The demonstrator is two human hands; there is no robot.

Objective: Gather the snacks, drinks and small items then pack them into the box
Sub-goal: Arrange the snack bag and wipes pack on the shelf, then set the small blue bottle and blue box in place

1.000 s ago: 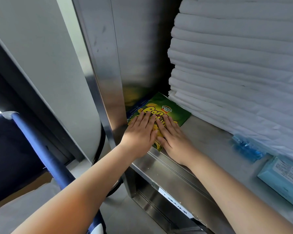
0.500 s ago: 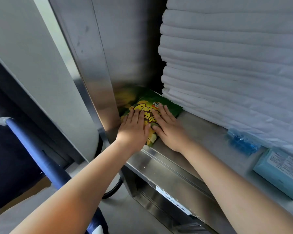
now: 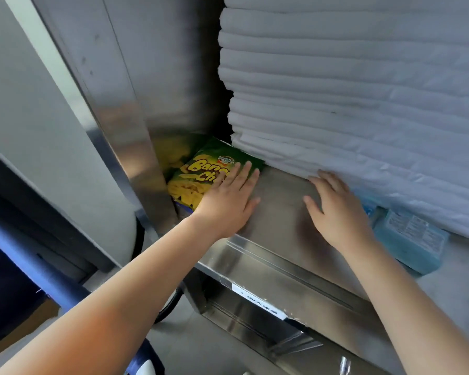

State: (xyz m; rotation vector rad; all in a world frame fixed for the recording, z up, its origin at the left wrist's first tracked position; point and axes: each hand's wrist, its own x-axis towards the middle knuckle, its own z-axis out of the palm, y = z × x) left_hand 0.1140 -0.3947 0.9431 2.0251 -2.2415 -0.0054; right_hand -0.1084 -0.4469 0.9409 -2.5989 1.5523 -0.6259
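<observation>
Snack bag: a green and yellow chip bag [image 3: 198, 174] lies flat at centre frame, in the back left corner of the steel shelf [image 3: 279, 196]. Its left edge lies against the steel side panel [image 3: 130, 136], and its far corner reaches the foot of the white linen stack [image 3: 349, 98].

Left hand: the left hand [image 3: 228, 201] lies palm down on the right part of the bag, fingers straight and together, pointing up the frame over the printed lettering. It grips nothing; the thumb sticks out to the right over bare steel.

Bag relative to hand: most of the visible bag lies left of and above the hand; the lower right part is hidden under the palm.

Right hand: the right hand [image 3: 339, 212] is right of centre, well apart from the bag, palm down over the bare shelf with fingers loosely spread, holding nothing. Its fingertips reach the lowest fold of the linen; whether the palm touches the steel cannot be told.

Right edge: a pale blue wrapped pack [image 3: 409, 239] lies on the shelf just beside the right wrist, under the linen's overhang.

Below: a white label [image 3: 259, 304] sits on the lower steel rail.

Lower left: a blue bar [image 3: 30, 261] crosses diagonally.
</observation>
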